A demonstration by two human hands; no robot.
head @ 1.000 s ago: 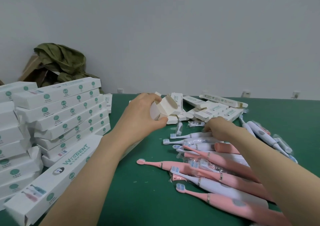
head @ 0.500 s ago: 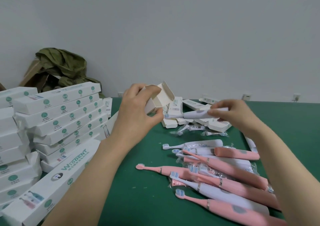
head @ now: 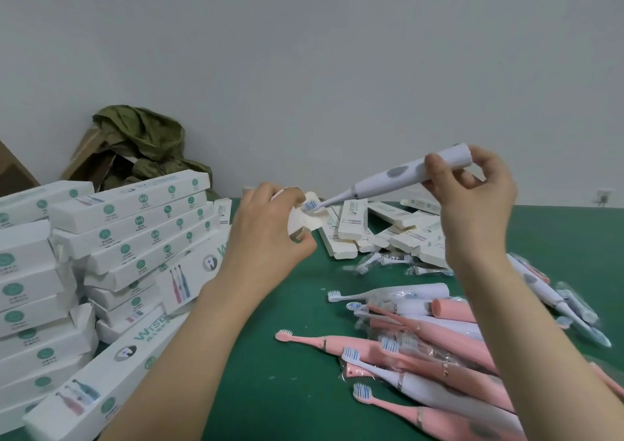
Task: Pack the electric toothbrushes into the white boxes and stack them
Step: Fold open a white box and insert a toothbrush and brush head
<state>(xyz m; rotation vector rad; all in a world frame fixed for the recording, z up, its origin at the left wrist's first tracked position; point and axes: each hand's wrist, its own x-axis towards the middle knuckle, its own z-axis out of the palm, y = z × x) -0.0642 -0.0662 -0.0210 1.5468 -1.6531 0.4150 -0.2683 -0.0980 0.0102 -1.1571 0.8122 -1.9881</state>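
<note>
White toothbrush slants above the table near its far edge, base end pinched by the right hand. Its bristles meet the open end of the white box clutched in the left hand.

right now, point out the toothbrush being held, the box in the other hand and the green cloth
white toothbrush (head: 378, 183), head view, handle near the grey button
open box (head: 305, 221), head view, opened end flap
green cloth (head: 141, 137), head view, crumpled middle

Left: stacked boxes on worktop.
Behind stack: crumpled cloth.
Far middle: loose boxes.
Near right: toothbrush heap.
Above middle: open box left of raised toothbrush.
</note>
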